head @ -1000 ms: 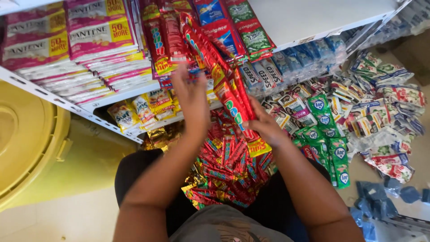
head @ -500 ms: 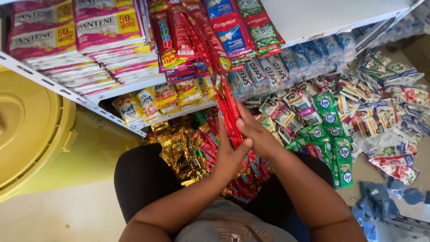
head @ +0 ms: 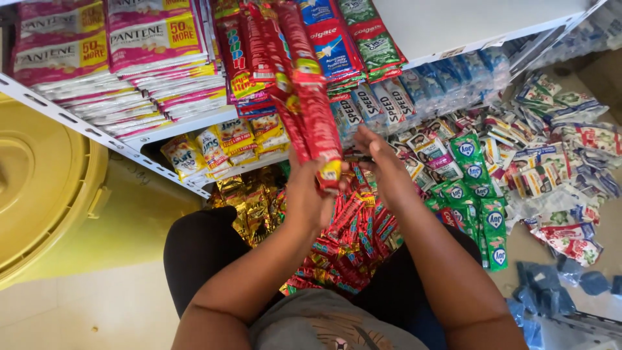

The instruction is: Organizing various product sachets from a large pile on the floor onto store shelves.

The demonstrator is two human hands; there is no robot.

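Note:
My left hand (head: 306, 198) is closed around the lower end of a long strip of red sachets (head: 310, 97) that hangs down from the white shelf (head: 453, 26). My right hand (head: 378, 159) is just to the right of the strip, fingers spread, with its fingertips at the strip's lower end. Below both hands, in my lap, lies a heap of loose red sachets (head: 343, 246). Gold sachets (head: 249, 204) lie to the left of that heap.
A yellow bin (head: 45, 188) stands at the left. Pink and white sachet stacks (head: 110, 45) fill the shelf's left side. Green sachets (head: 479, 194) and mixed packets (head: 557, 149) cover the floor at right; blue packets (head: 557, 285) lie lower right.
The view has tipped upward. My hands rose along the hanging red strip, and my right hand has opened beside it while the left keeps its grip.

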